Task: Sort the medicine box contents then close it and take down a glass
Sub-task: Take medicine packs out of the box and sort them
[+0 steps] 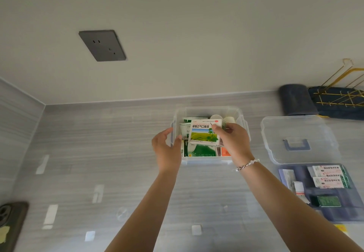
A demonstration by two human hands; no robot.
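Note:
A clear plastic medicine box (206, 162) stands open on the grey counter, filled with several cartons and small white bottles. My right hand (233, 141) pinches a white and green medicine carton (203, 133) by its right end, just above the other packs. My left hand (167, 148) rests against the box's left wall, thumb on the rim. The box's clear lid (297, 131) with a blue handle lies to the right. No glass shows in this view.
A blue insert tray (325, 210) with several small packs sits at the right front. A dark rolled mat (295, 99) and gold wire rack (342, 94) stand at the back right. A grey socket (102, 45) is on the wall. A dark object (9, 222) sits at the left edge.

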